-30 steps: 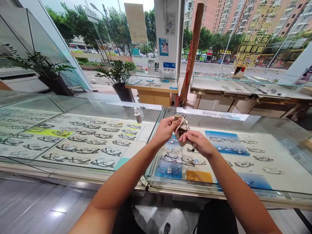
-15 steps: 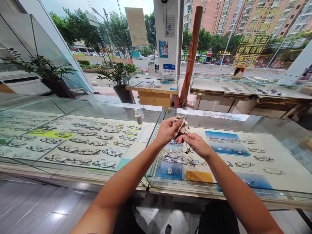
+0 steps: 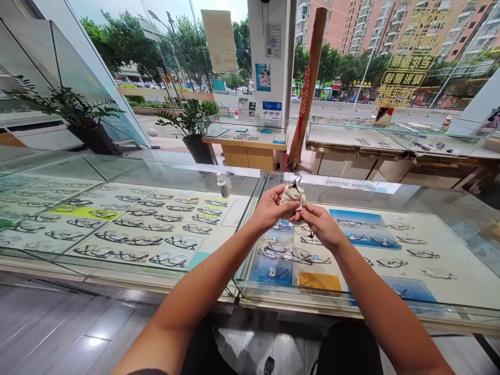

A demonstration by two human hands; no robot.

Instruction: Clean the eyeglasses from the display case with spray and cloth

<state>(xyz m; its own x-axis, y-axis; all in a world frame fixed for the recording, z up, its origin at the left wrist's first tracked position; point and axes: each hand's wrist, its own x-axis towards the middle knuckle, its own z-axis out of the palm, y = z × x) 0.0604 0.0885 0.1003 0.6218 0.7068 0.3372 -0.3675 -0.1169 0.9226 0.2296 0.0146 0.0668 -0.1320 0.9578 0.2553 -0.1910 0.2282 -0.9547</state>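
Note:
Above the glass counter, my left hand (image 3: 273, 204) is closed on a crumpled beige cloth (image 3: 292, 195), which wraps part of a pair of dark-framed glasses (image 3: 297, 183). One temple of the glasses sticks up over the cloth, and another dark part hangs below the fingers. My right hand (image 3: 317, 221) pinches the glasses at the right side of the cloth, its fingertips close to those of my left hand. The lenses are hidden by cloth and fingers.
Glass display counters (image 3: 250, 208) hold rows of glasses. A small white spray bottle (image 3: 222, 186) stands left of my hands. Inside the right case lies a yellow cloth (image 3: 320, 283). Potted plants (image 3: 195, 130) and a wooden post (image 3: 308, 83) rise beyond.
The cloth and glasses have turned in my hands, so a temple now points up. My right hand has risen slightly and sits closer to the cloth.

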